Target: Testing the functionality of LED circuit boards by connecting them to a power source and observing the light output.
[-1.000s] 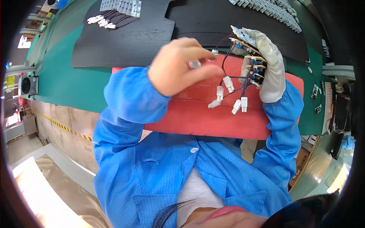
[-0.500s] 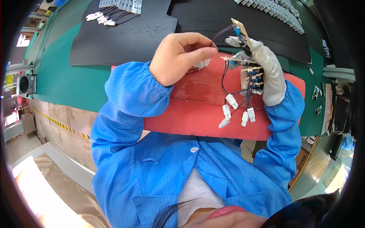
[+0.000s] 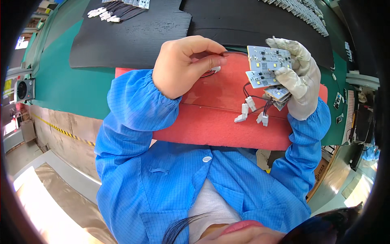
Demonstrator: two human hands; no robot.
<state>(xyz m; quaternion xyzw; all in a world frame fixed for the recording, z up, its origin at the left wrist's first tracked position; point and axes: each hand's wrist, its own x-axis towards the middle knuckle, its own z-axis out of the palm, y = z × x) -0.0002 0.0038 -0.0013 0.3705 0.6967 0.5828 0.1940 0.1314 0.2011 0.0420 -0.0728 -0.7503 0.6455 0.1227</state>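
Note:
My bare left hand (image 3: 178, 65) pinches a dark cable (image 3: 233, 52) between thumb and forefinger. That cable runs across to the top circuit board (image 3: 260, 55) in my right hand. Just under the left fingertips is a small white plug (image 3: 216, 69) with dark wires. My right hand (image 3: 302, 75), in a whitish glove, grips several white circuit boards, fanned out one above another, thumb on their faces. From the lower boards (image 3: 278, 93) hang dark wires ending in white connectors (image 3: 243, 114), over the red pad (image 3: 219, 126).
Black matting (image 3: 134, 44) covers the green table (image 3: 93, 93) behind the pad. Boards with white plugs (image 3: 107, 15) lie at the far left, and rows of similar boards (image 3: 300, 16) at the far right. Loose small boards (image 3: 338, 99) sit by the right edge.
My right hand has turned the boards from edge-on to face-up, so their printed faces now show. The left hand has shifted slightly left, and the cable stretches between both hands.

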